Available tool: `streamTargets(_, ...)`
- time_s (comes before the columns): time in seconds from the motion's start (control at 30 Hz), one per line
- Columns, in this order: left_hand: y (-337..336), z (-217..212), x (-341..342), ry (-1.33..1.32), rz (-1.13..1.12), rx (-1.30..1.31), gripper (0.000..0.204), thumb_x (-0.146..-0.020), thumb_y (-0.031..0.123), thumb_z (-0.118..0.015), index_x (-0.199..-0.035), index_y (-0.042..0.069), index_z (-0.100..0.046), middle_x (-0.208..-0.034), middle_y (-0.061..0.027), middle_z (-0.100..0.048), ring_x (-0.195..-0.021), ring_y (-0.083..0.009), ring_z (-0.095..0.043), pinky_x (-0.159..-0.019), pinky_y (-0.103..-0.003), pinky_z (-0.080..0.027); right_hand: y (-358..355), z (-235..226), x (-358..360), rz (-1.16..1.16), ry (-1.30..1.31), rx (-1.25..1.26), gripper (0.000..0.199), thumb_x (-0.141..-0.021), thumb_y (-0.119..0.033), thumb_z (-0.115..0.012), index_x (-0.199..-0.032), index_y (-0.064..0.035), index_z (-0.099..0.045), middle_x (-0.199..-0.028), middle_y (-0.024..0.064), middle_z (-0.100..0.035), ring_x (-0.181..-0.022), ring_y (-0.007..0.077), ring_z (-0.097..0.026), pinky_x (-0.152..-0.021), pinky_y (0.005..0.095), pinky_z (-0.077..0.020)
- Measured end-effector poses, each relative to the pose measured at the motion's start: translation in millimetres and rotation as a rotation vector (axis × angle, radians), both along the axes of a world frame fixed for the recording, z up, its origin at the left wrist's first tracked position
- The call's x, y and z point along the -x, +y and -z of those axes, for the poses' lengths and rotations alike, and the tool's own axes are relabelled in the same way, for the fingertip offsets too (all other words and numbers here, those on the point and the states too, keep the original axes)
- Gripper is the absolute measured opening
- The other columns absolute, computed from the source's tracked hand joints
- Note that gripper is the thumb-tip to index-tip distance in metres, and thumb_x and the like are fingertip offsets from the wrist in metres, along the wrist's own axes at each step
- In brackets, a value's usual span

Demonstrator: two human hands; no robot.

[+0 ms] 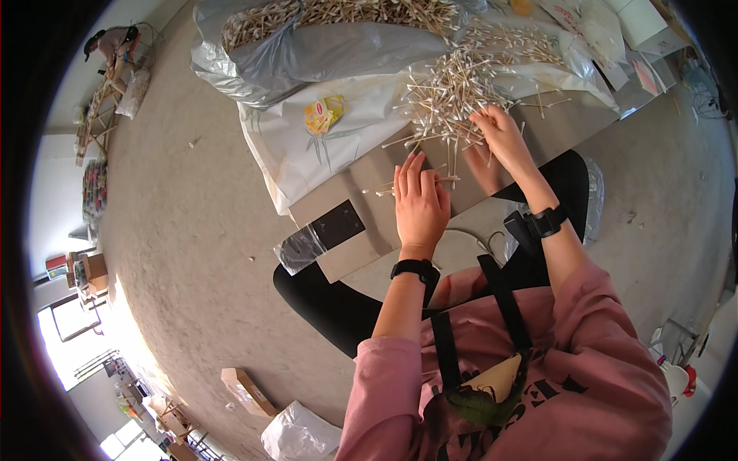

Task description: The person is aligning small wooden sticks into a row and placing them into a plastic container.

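Note:
A large heap of cotton swabs with wooden sticks lies spread over a cardboard work board on my lap. My left hand lies flat on the board, closed over a small bundle of swabs whose ends stick out to the left. My right hand reaches into the near edge of the heap, fingers curled among loose swabs. Both wrists carry black bands.
A grey plastic bag full of more swabs lies at the top. White printed plastic sheet with a yellow wrapper covers the board's far end. Concrete floor spreads left; a cardboard box and white bag lie below.

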State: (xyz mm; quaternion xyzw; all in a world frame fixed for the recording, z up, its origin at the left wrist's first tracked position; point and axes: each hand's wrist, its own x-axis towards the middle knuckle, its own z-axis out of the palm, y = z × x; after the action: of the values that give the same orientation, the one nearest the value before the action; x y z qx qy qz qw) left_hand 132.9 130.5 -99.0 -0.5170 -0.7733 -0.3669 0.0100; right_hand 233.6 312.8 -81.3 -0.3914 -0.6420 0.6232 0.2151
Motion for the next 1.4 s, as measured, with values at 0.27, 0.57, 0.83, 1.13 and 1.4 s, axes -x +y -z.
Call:
streamTargets(0.27,0,1,1,0.010,-0.010,0.015,0.017,-0.082,0.004,-0.059,-0.097,0.005,-0.053,-0.131,-0.0151,-0.052,-0.129,-0.0345,-0.046,-0.113,-0.053,-0.033,-12,-11,19,0.004,-0.518,-0.589,0.024,-0.082,-0.027,-0.073,-0.093,-0.0070,-0.067,-0.081,0.0114,-0.070,-0.078,0.0304,-0.069,-0.067,0.0399,-0.0523)
streamTargets(0.57,0,1,0,0.009,0.001,0.011,0.018,-0.082,0.004,-0.059,-0.098,0.005,-0.052,-0.131,-0.0149,-0.052,-0.129,-0.0341,-0.046,-0.113,-0.053,-0.033,-5,-4,-2,-0.018,-0.197,-0.340,0.021,-0.084,-0.023,-0.073,-0.085,-0.0036,-0.066,-0.072,0.0070,-0.067,-0.066,0.0190,-0.066,-0.059,0.0333,-0.0491)
streamTargets(0.83,-1,1,0,0.006,-0.006,0.010,0.018,-0.082,0.004,-0.058,-0.098,0.005,-0.052,-0.130,-0.0146,-0.052,-0.129,-0.0340,-0.046,-0.112,-0.053,-0.033,-14,-16,-25,-0.073,0.607,0.638,0.012,-0.099,-0.017,-0.057,-0.098,-0.0052,-0.059,-0.091,0.0033,-0.061,-0.073,0.0103,-0.051,-0.064,0.0242,-0.0403)
streamTargets(1.13,0,1,0,0.003,-0.009,0.005,0.017,-0.081,0.003,-0.058,-0.098,0.005,-0.052,-0.130,-0.0146,-0.052,-0.129,-0.0339,-0.047,-0.112,-0.053,-0.034,-12,-19,-20,-0.065,0.501,0.444,0.010,-0.092,-0.007,-0.062,-0.101,-0.0046,-0.060,-0.093,0.0039,-0.060,-0.074,0.0117,-0.054,-0.065,0.0259,-0.0415)
streamTargets(1.4,1,1,0,0.003,-0.014,0.000,0.017,-0.081,0.003,-0.057,-0.097,0.005,-0.053,-0.130,-0.0147,-0.052,-0.129,-0.0339,-0.047,-0.112,-0.053,-0.033,-30,-17,6,-0.033,-0.369,-0.499,0.023,-0.083,-0.022,-0.075,-0.085,-0.0031,-0.062,-0.068,0.0099,-0.061,-0.060,0.0240,-0.061,-0.056,0.0365,-0.0457)
